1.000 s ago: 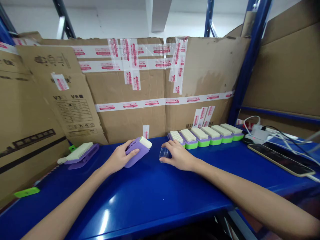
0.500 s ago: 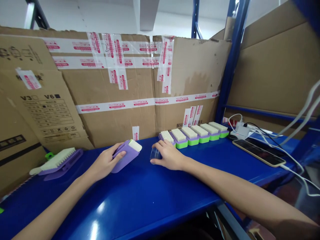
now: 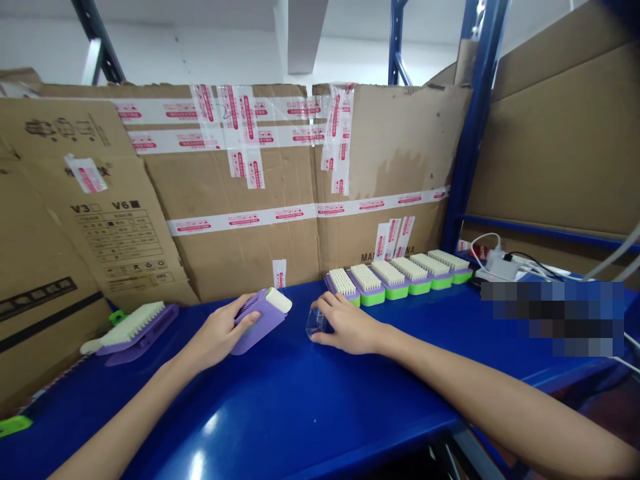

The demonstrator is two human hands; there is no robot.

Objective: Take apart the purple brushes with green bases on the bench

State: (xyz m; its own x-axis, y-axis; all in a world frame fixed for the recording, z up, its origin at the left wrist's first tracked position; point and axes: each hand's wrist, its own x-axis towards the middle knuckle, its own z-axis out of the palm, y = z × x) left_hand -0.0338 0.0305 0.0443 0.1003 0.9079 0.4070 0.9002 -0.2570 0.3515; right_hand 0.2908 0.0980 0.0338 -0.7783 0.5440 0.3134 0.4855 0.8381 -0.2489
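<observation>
Right, left hand [image 3: 217, 339]: my fingers are closed round the purple case [image 3: 260, 327], thumb across its face.
Purple case: tilted, its cream end [image 3: 279, 301] pointing up and to the right, the body slanting down to the left.
Right hand [image 3: 353, 327]: my thumb and fingers are curled about the clear container [image 3: 315, 324], narrowed to its width.
Clear container: see-through, well apart from the purple case; whether it touches the blue table [image 3: 280, 413] under it, I can't tell.
Brush row [image 3: 389, 272]: six, bristles up, purple and green bodies, lined up at the back right; the nearest is just behind my right hand, contact unclear.
Lone brush [image 3: 135, 327]: at the far left of the blue table, cream bristles up, on a purple body.
Green piece [image 3: 15, 425]: at the left edge of my view.
Cardboard wall [image 3: 250, 253]: upright along the back, crossed by white-and-red tape [image 3: 245, 219].
White plug [image 3: 501, 265]: back right, past the brush row, cables around it.
</observation>
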